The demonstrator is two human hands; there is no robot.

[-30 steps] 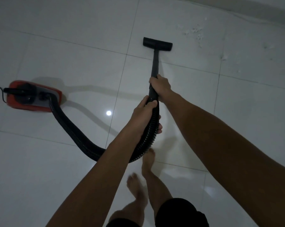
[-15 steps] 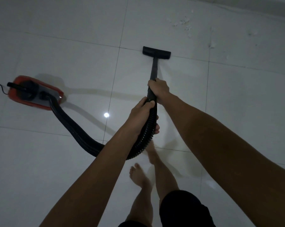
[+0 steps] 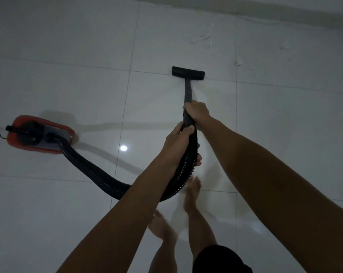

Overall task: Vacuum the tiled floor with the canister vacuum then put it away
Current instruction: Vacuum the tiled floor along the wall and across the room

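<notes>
Dim room; glossy white tiled floor (image 3: 68,213), light glint (image 3: 123,148).

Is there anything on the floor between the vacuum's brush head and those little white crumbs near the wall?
Nothing visible. Only bare tile lies between the brush head and the white crumbs, which sit ahead and a bit right of it. The right hand and left hand hold the wand and hose.
</notes>
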